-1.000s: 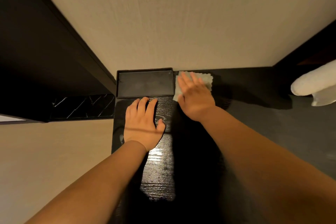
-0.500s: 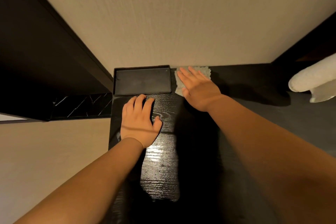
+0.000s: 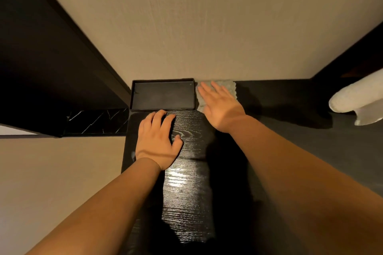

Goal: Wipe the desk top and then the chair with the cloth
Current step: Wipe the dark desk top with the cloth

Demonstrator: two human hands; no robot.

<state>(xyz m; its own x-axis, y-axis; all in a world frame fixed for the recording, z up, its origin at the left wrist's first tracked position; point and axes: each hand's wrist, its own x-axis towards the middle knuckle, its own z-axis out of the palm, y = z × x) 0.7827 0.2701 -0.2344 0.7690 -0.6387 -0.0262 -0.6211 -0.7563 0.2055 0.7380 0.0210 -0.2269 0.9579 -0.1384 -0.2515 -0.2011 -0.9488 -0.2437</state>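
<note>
A pale grey cloth (image 3: pixel 228 87) lies flat on the black wood-grain desk top (image 3: pixel 186 192), at the back edge against the wall. My right hand (image 3: pixel 220 105) presses on it with straight, spread fingers and covers most of it. My left hand (image 3: pixel 157 141) rests palm down on the desk, its fingertips just in front of the black tray. The chair is not in view.
A shallow black rectangular tray (image 3: pixel 162 95) sits at the desk's back left corner, next to the cloth. A rolled white towel (image 3: pixel 358 99) lies at the far right. A beige wall (image 3: pixel 207 27) stands right behind the desk. A dark marble-patterned ledge (image 3: pixel 95 120) is at the left.
My right hand has slid the cloth away from me to the wall at the desk's back edge. My left hand has stayed where it was.
</note>
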